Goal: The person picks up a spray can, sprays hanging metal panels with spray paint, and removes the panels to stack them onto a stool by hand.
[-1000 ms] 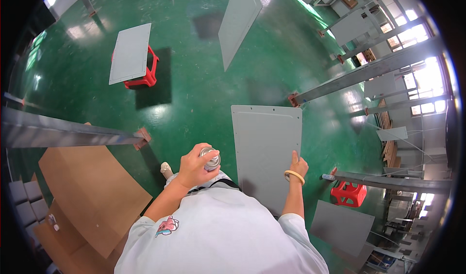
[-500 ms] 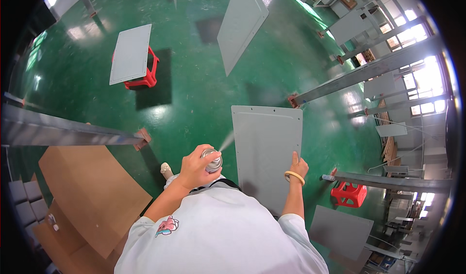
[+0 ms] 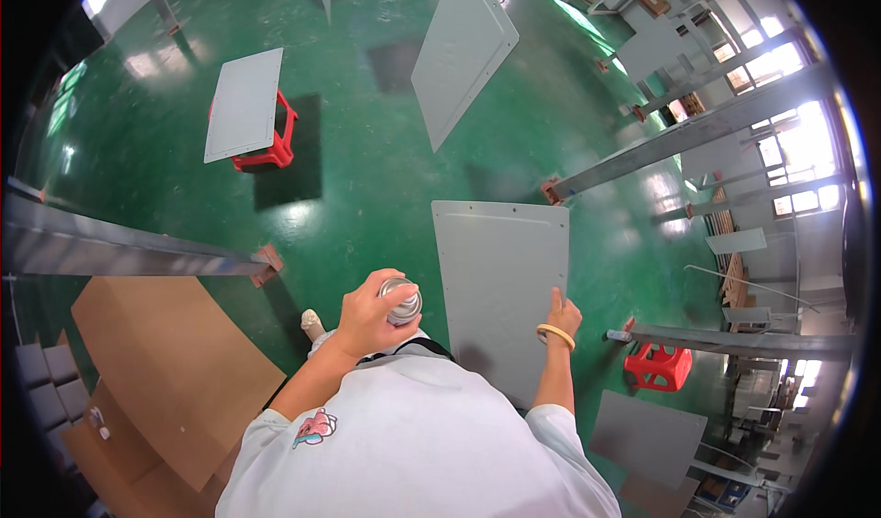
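My left hand is wrapped round a silver-topped spray can, with a finger on its nozzle. The can is beside the left edge of a grey rectangular panel in front of me. Small holes run along the panel's rim. My right hand, below which a yellow bangle circles the wrist, grips the panel's right edge; its fingers behind the panel are hidden. No spray mist shows at the nozzle.
Another grey panel hangs farther ahead. To the left, a panel lies on a red stool. Metal posts stand left and right. Brown cardboard is at near left, a red stool at right.
The white spray jet from the can has gone. The held panel's top has shifted slightly left and its face is turned a little. Both hands keep their hold.
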### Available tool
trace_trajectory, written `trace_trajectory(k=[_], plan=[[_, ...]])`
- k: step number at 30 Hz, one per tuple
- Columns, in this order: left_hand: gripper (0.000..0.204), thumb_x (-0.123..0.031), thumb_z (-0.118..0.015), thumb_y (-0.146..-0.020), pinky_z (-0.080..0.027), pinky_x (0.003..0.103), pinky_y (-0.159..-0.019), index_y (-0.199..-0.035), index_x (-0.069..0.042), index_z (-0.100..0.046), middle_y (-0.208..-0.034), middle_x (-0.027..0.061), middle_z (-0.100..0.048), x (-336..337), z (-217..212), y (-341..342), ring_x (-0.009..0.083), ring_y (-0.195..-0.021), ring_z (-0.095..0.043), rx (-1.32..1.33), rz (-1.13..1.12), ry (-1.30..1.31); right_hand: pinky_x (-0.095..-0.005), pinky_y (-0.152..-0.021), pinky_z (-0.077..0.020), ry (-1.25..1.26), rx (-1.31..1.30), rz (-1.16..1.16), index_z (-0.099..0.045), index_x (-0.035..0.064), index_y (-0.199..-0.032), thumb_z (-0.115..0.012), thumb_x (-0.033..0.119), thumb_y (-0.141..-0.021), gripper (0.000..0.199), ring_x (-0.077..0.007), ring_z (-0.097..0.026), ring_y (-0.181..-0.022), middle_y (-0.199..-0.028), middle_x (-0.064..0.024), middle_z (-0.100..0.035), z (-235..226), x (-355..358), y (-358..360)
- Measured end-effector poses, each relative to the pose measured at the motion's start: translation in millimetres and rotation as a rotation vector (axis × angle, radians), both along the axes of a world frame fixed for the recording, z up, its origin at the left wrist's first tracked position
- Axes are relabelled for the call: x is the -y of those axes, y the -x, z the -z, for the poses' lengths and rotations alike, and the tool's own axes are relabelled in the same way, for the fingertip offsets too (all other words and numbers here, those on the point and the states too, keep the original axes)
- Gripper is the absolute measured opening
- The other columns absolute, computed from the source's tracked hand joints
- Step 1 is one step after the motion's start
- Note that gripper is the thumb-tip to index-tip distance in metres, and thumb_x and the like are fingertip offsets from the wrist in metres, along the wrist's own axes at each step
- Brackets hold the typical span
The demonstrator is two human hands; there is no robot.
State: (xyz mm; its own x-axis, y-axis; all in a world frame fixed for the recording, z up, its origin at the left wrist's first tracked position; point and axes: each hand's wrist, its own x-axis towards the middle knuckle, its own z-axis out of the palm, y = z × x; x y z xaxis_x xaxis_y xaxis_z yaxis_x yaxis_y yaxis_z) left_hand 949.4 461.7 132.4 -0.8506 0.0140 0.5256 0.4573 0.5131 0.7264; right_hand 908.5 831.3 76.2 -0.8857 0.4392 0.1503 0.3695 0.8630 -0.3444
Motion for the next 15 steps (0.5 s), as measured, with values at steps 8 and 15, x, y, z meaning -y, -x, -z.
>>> trace_trajectory(k=[8,15], plan=[[0.045,-0.014,-0.074,-0.055,-0.051,0.03,-0.052,-0.097,-0.017,-0.058,-0.099,0.0103,-0.056,-10,-10,-1,0.0237,-0.069,-0.062,0.001,0.065,-0.006,-0.0453,-0.059,-0.0439,-0.029,0.103,-0.021,-0.062,-0.0002,-0.068,-0.043,0.063,-0.08,0.067,-0.0391,-0.055,-0.063,-0.065,-0.0213,-0.058,-3,8,0],[0.047,-0.014,-0.074,-0.056,-0.05,0.03,-0.052,-0.099,-0.018,-0.057,-0.099,0.0103,-0.056,-12,-11,-5,0.0236,-0.069,-0.062,0.015,0.102,-0.004,-0.0451,-0.058,-0.0438,-0.007,0.104,0.009,-0.061,0.0001,-0.065,-0.044,0.063,-0.08,0.067,-0.0388,-0.055,-0.061,-0.063,-0.0209,-0.057,-5,3,-6]])
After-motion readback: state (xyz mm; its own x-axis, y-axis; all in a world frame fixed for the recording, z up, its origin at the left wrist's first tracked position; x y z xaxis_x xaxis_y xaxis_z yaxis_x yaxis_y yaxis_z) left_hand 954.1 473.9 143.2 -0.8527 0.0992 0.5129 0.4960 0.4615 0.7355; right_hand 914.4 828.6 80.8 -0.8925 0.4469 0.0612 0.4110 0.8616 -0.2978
